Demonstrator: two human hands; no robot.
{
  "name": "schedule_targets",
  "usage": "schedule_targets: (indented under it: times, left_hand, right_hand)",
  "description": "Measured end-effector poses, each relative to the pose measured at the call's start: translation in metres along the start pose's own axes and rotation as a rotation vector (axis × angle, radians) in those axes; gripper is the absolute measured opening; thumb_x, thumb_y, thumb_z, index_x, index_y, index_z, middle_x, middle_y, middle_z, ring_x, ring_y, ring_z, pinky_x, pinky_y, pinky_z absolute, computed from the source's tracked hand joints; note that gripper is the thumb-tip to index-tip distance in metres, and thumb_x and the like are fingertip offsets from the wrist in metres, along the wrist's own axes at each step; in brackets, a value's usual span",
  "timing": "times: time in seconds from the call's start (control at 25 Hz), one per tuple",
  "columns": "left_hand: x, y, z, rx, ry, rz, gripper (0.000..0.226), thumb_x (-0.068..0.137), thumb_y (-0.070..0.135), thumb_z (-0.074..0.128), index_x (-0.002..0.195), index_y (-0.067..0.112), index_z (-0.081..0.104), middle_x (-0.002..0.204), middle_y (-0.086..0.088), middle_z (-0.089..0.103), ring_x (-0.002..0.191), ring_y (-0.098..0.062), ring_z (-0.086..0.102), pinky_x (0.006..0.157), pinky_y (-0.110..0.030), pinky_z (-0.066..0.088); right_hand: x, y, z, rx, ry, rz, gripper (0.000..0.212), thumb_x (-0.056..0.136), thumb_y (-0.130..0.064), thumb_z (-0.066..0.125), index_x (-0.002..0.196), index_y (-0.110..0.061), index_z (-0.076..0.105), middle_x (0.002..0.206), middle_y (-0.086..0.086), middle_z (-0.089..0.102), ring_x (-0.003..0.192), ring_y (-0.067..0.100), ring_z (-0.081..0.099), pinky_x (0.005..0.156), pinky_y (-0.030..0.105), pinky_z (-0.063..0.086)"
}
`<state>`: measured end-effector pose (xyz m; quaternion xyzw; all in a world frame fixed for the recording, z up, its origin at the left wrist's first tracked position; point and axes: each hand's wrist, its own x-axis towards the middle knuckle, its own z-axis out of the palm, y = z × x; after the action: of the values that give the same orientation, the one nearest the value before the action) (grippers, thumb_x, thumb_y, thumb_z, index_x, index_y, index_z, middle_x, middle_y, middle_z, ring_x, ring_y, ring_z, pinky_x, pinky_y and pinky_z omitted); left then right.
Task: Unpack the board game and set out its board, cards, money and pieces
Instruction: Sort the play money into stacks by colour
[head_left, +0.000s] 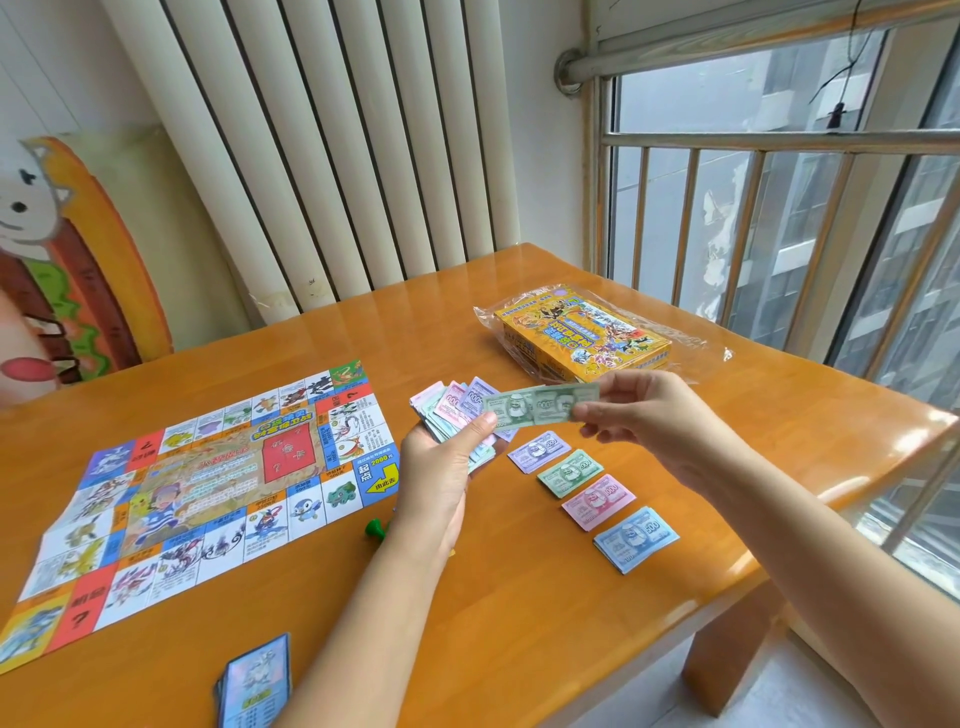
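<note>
The paper game board (208, 499) lies unfolded on the left of the wooden table (519, 623). My left hand (441, 467) grips a fanned stack of play money (452, 410) above the table's middle. My right hand (649, 415) pinches one green banknote (540, 405) by its right end, held just over the stack. Sorted piles lie in a diagonal row on the table: purple (538, 451), green (570, 474), pink (598, 501) and blue (636, 539). A card deck (254, 680) sits at the front edge. A green pawn (376, 528) shows beside my left wrist.
The yellow game box (582, 338) rests on a clear plastic bag (696, 343) at the far right of the table. A radiator (311, 156) stands behind, a barred window (779, 208) is to the right, and a cartoon cushion (62, 260) leans at the left.
</note>
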<state>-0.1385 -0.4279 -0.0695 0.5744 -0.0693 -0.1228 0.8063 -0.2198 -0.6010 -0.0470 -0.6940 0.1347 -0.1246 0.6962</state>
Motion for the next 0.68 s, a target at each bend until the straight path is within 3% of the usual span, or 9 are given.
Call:
schedule_targets:
  times: [0.12,0.28,0.4,0.48,0.56,0.68]
  left_hand:
    - [0.002,0.0,-0.002,-0.018,0.016,0.0,0.023,0.082,-0.004,0.066,0.095,0.015,0.065,0.094,-0.005,0.073,0.08,-0.019,0.07,0.064,-0.023,0.057]
    - [0.001,0.001,-0.001,-0.031,0.023,-0.004,0.023,0.082,-0.004,0.066,0.097,0.014,0.064,0.094,-0.004,0.073,0.08,-0.02,0.07,0.06,-0.021,0.055]
    - [0.002,0.0,-0.003,-0.007,0.033,-0.009,0.022,0.082,-0.003,0.066,0.096,0.013,0.065,0.096,-0.007,0.073,0.083,-0.023,0.07,0.06,-0.021,0.055]
    - [0.003,-0.002,-0.004,0.023,0.032,-0.008,0.02,0.081,-0.003,0.067,0.095,0.012,0.066,0.095,-0.007,0.074,0.088,-0.027,0.07,0.067,-0.025,0.056]
    - [0.004,-0.004,-0.004,0.065,0.021,-0.004,0.019,0.081,-0.001,0.069,0.096,0.01,0.067,0.095,-0.007,0.074,0.091,-0.028,0.07,0.079,-0.035,0.057]
    - [0.004,-0.006,-0.004,0.148,-0.003,0.015,0.021,0.08,0.002,0.072,0.099,0.011,0.067,0.099,-0.008,0.073,0.092,-0.026,0.07,0.089,-0.044,0.054]
  right_hand:
    - [0.003,-0.001,-0.009,0.044,0.063,-0.003,0.003,0.081,-0.001,0.069,0.083,-0.004,0.07,0.07,0.007,0.066,0.057,0.008,0.054,0.053,0.013,0.046]
    - [0.003,0.0,-0.008,0.004,0.054,0.005,0.01,0.092,-0.008,0.058,0.089,-0.007,0.068,0.086,0.01,0.066,0.074,0.014,0.06,0.068,0.023,0.05]
    - [0.0,-0.002,-0.001,0.089,-0.045,-0.023,0.011,0.098,-0.007,0.047,0.098,-0.003,0.057,0.088,0.011,0.061,0.072,0.02,0.064,0.06,0.028,0.053]
    - [0.0,-0.005,0.0,-0.136,-0.106,-0.115,0.006,0.096,-0.004,0.051,0.091,-0.005,0.054,0.08,0.009,0.06,0.064,0.021,0.06,0.054,0.027,0.049]
    - [0.0,-0.008,0.0,-0.429,-0.12,-0.203,0.01,0.091,-0.005,0.06,0.085,-0.013,0.062,0.066,-0.003,0.061,0.057,0.011,0.053,0.053,0.022,0.041]
    - [0.0,-0.013,0.003,-0.657,-0.132,-0.3,0.014,0.094,-0.012,0.057,0.094,-0.02,0.068,0.061,-0.012,0.059,0.052,0.001,0.044,0.049,0.017,0.035]
